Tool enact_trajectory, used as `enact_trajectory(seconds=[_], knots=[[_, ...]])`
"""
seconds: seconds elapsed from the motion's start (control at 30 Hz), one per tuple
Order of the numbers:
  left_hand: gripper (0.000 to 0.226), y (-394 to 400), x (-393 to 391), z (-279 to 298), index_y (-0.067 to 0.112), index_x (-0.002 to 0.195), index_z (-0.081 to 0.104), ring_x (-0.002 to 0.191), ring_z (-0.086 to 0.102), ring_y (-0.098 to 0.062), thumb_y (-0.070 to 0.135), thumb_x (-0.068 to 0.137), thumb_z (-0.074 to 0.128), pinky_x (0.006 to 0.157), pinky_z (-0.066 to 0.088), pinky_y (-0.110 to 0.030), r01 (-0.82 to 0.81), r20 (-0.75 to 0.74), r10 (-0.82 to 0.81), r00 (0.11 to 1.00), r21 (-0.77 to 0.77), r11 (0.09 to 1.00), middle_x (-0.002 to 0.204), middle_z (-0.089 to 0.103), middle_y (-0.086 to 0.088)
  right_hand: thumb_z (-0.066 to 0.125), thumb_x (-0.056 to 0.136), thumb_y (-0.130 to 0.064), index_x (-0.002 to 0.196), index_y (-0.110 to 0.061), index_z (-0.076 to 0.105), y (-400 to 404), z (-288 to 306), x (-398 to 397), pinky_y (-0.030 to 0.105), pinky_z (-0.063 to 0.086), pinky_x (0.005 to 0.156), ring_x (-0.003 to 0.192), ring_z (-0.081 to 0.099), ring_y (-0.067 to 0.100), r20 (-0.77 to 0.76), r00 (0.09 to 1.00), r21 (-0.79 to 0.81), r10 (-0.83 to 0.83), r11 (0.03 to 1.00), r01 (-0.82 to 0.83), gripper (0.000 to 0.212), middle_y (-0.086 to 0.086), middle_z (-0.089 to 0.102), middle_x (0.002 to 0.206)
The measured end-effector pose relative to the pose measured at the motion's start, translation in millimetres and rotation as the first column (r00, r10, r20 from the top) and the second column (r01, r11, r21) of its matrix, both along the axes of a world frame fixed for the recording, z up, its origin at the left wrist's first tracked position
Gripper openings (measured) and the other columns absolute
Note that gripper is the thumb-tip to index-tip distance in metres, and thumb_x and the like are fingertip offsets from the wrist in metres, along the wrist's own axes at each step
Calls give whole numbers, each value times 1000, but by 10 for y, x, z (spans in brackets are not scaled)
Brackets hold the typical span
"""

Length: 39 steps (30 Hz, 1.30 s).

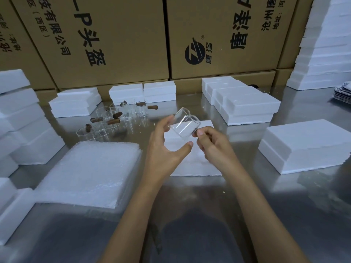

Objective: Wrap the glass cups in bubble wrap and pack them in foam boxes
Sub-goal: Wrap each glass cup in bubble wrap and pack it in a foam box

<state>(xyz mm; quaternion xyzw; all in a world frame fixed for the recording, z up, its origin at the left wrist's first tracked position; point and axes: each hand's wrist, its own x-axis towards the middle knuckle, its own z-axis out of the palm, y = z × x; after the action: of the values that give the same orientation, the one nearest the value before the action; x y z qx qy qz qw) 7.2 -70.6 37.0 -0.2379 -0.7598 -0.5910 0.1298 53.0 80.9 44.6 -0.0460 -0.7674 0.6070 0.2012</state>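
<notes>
Landmark: the open foam box [191,168] on the counter [247,215], directly under both hands; every place below is given from it.
Glass cup: a clear cup [185,124] is held in the air just above the foam box, tilted, its mouth turned up and away from the person.
Right hand: the right hand [212,145] pinches the cup at its near lower edge, thumb on top and fingers curled; it seems to have the cup's handle, which its fingers hide.
Left hand: the left hand [167,147] is spread wide, fingertips touching the cup's far side and thumb stretched under it, steadying more than gripping.
Other cups: a cluster of glass cups [114,120] with brown wooden handles stands beyond the foam box to its left.
Bubble wrap: a stack of bubble wrap sheets [91,173] lies just left of the foam box, no sheet drawn yet.
Spare boxes: closed foam boxes [307,145] sit to the right of the foam box, with more behind and to the far left.
Handling: the cup looks light, rigid, smooth and breakable; I would hold the body with fingers and thumb on opposite walls, not the thin rim, and support the base.
Hard to see: the cup's outline largely vanishes against the white foam; the box's cavities are covered by the hands; counter glare blurs the standing cups.
</notes>
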Motion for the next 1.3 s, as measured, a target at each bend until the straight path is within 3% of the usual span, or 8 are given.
enact_trajectory(seconds=[0.13, 0.23, 0.37, 0.63, 0.8, 1.07, 1.17, 1.3], knots=[[61, -138, 55, 100, 47, 135, 52, 136, 45, -3, 28, 77, 55, 112, 42, -45, 132, 110, -137, 984, 55, 990, 139, 52, 27, 41, 107, -25, 99, -21, 66, -4, -22, 13, 23, 35, 61, 59, 43, 2, 85, 987, 77, 137, 987, -144, 27, -16, 49, 66], [46, -360, -4, 227, 43, 131, 59, 133, 46, -16, 28, 88, 50, 110, 41, -49, -167, 102, 190, 977, -198, 966, 133, 54, 22, 41, 106, -24, 94, -25, 60, -45, -44, -7, 22, 37, 62, 64, 45, 4, 9, 1000, 141, -14, 990, 13, 23, -20, 52, 67], [34, -728, -100, 313, 9, 124, 61, 131, 39, -37, 14, 92, 49, 103, 35, -48, -533, -39, 642, 766, -598, 599, 138, 53, -19, 41, 105, -22, 100, -24, 57, -51, -62, -19, 16, 38, 63, 77, 54, -9, -107, 960, 186, -259, 943, 275, 17, -17, 59, 85], [41, -1057, -276, 236, 8, 127, 56, 133, 43, -35, 35, 96, 59, 106, 37, -40, -157, 181, 672, 718, -899, 410, 140, 52, -12, 39, 105, -23, 109, -18, 58, -47, -99, -23, 29, 31, 69, 85, 51, 13, -77, 922, 175, -379, 905, 387, 20, -9, 59, 93], [26, -1075, -304, 208, 10, 73, 51, 93, 55, -33, 19, 95, 62, 80, 43, -35, -345, 218, 712, 667, -757, 555, 90, 59, -9, 39, 105, -24, 107, -20, 58, -73, -99, -21, 29, 32, 70, 85, 50, 13, -70, 925, 183, -373, 907, 379, 19, -12, 59, 92], [22, -866, -142, 410, 19, 79, 71, 86, 61, -2, 6, 95, 64, 70, 43, -14, -278, 455, 200, 867, 109, 954, 93, 70, 8, 42, 106, -22, 95, -24, 59, -148, -41, -15, 19, 38, 61, 64, 50, 2, -96, 961, 11, -259, 965, 261, 21, -14, 55, 72], [19, -672, -91, 368, 18, 83, 74, 90, 64, -10, 7, 95, 65, 68, 48, -15, -126, 483, 67, 873, 91, 988, 96, 71, 3, 40, 107, -23, 93, -20, 62, -199, 26, 17, 25, 36, 52, 55, 39, 13, -77, 996, -206, -55, 978, 39, 27, -12, 48, 63], [18, -462, -46, 311, 16, 85, 76, 81, 68, -4, 11, 97, 65, 58, 49, -7, -53, 514, 17, 858, 56, 997, 92, 73, 8, 43, 106, -22, 95, -21, 63, -309, 33, 63, 17, 37, 57, 59, 45, 7, -118, 993, 24, 19, 1000, -16, 22, -16, 54, 67]])
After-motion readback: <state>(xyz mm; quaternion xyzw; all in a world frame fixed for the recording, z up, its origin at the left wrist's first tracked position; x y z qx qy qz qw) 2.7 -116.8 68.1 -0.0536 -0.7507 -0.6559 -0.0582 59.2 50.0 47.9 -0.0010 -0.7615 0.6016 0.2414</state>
